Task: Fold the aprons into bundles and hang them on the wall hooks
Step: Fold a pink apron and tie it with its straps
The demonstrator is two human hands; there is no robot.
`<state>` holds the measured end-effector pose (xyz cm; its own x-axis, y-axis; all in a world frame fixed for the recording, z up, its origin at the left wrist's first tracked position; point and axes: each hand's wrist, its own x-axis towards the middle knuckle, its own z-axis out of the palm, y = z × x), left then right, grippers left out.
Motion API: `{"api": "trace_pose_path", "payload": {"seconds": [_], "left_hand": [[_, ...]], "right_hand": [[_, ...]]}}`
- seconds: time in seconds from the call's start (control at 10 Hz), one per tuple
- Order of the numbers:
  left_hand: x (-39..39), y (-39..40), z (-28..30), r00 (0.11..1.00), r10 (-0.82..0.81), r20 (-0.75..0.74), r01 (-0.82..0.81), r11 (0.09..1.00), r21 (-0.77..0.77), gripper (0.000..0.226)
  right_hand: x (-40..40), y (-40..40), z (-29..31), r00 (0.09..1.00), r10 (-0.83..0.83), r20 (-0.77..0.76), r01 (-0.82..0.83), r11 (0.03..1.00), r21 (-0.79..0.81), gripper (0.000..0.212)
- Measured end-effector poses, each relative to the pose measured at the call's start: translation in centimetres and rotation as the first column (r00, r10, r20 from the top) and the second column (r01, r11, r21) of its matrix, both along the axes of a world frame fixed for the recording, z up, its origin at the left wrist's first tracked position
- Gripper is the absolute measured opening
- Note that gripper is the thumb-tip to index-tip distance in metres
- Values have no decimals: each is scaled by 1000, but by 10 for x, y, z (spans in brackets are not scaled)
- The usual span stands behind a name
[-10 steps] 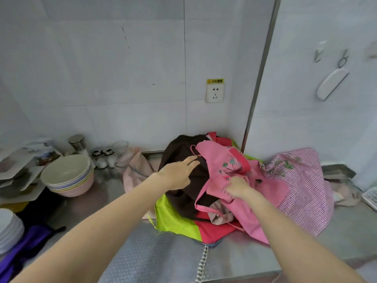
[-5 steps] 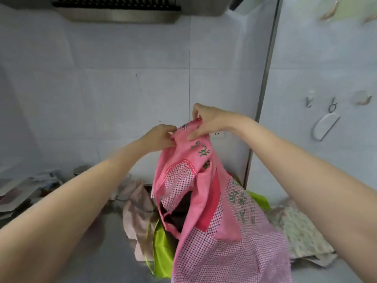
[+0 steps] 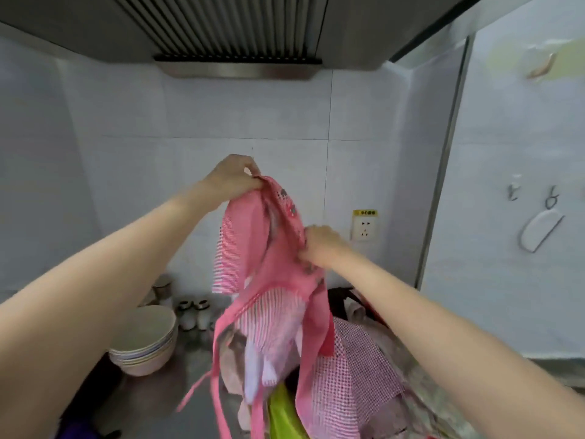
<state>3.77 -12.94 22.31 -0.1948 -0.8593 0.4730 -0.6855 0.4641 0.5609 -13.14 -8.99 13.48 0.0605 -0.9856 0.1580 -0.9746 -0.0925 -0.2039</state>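
A pink apron [image 3: 272, 280] with checked panels hangs in the air in front of the tiled wall, blurred by motion, its straps trailing down. My left hand [image 3: 232, 179] pinches its top edge at the highest point. My right hand [image 3: 321, 245] grips the fabric lower down on its right side. Under it a pile of other aprons [image 3: 354, 375] lies on the metal counter: pink checked, lime green, dark and floral cloth. Wall hooks [image 3: 550, 198] are fixed on the right wall, at about my hands' height.
A stack of bowls [image 3: 148, 340] stands on the counter at the left, with small jars [image 3: 193, 312] behind it. A power socket [image 3: 364, 226] is on the back wall. A white utensil [image 3: 538, 232] hangs from one hook. The range hood [image 3: 237, 33] is overhead.
The apron was lifted off the pile and raised. Since half a second ago my left hand rose higher with the top edge, and my right hand dropped lower along the apron's side.
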Motion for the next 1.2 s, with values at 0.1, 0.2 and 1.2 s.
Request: {"api": "trace_pose_path", "payload": {"seconds": [0.1,0.2,1.2], "left_hand": [[16,2,4,931,111,347,-75,990,-117,15],[33,6,7,909,348,232,-238,887,-396,22],[22,19,-1,993,84,-78,-82,996,36,33]], "right_hand": [[-18,-9,46,996,-68,-63,65,997,-39,25],[-41,-6,97,953,-41,301,263,605,-751,29],[-32,53,24,999,45,8,-45,992,121,64]]}}
